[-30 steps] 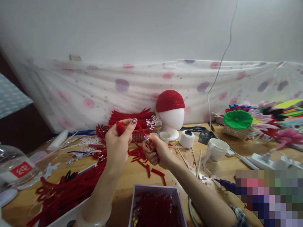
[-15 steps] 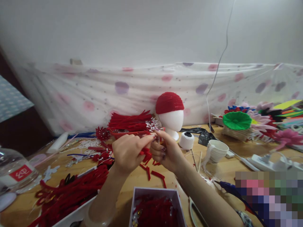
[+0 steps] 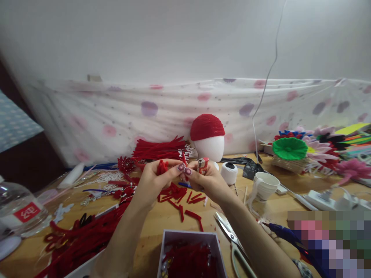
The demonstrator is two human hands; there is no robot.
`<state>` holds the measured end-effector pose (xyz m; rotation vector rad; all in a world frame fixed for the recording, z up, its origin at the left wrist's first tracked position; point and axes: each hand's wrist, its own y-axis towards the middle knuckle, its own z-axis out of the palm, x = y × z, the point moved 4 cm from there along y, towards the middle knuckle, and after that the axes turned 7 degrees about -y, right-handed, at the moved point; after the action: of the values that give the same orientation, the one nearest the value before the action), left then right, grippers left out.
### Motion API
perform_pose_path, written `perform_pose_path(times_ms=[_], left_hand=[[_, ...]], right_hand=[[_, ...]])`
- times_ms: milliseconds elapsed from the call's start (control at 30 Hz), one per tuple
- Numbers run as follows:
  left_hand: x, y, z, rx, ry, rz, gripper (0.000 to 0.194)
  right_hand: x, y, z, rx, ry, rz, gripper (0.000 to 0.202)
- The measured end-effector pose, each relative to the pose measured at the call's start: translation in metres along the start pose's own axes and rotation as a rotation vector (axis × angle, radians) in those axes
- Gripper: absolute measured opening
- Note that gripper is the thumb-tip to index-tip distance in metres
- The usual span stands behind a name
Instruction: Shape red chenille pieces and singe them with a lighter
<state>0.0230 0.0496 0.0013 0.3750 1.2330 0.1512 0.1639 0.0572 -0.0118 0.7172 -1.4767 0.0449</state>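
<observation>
Hands are meeting mid-surface: left hand (image 3: pixel 156 179) pinching one red stem (image 3: pixel 161 166), right hand (image 3: pixel 203 181) gripping one lighter (image 3: pixel 202 165).

The red fuzzy piece (image 3: pixel 162 166) is a short, folded bit of pipe cleaner, pinched in my left hand (image 3: pixel 153 181) above the surface, with one thin end (image 3: pixel 183 158) sticking up between my fingertips. The lighter (image 3: pixel 202 165), red with a silver top, stands upright in my right hand (image 3: pixel 207 180).

Bare forearms, no sleeves; purple nail polish on left hand (image 3: pixel 153 179), right hand (image 3: pixel 207 181).
</observation>
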Motion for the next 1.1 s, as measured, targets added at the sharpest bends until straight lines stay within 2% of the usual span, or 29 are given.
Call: perform_pose_path(times_ms=[67,133,300,367,500,633,700,800,1100], left_hand=[[0.004,0.002,0.000,0.048,-0.086,-0.086,0.030],[0.006,0.003,0.000,0.045,-0.141,-0.104,0.031],[0.002,0.004,-0.007,-0.140,-0.138,0.018,0.031],[0.000,0.005,-0.009,-0.185,-0.132,0.043,0.032],[0.001,0.007,-0.013,-0.214,-0.121,0.063,0.034],[0.001,0.008,-0.013,-0.207,-0.125,0.082,0.034],[0.001,0.007,-0.014,-0.216,-0.132,0.093,0.034],[0.001,0.007,-0.015,-0.233,-0.145,0.099,0.033],[0.003,0.008,-0.014,-0.237,-0.139,0.100,0.032]], right_hand=[[-0.002,0.001,0.002,0.019,-0.006,0.010,0.041],[-0.006,0.003,0.004,0.010,0.007,0.035,0.042],[-0.026,0.011,0.006,-0.025,0.291,0.251,0.055],[-0.035,0.013,0.008,-0.035,0.365,0.359,0.053],[-0.048,0.013,0.015,-0.079,0.367,0.500,0.040],[-0.050,0.010,0.024,-0.059,0.331,0.584,0.038],[-0.048,0.008,0.029,-0.022,0.318,0.605,0.039],[-0.042,0.007,0.032,0.019,0.331,0.553,0.040],[-0.041,0.006,0.030,0.022,0.344,0.533,0.041]])
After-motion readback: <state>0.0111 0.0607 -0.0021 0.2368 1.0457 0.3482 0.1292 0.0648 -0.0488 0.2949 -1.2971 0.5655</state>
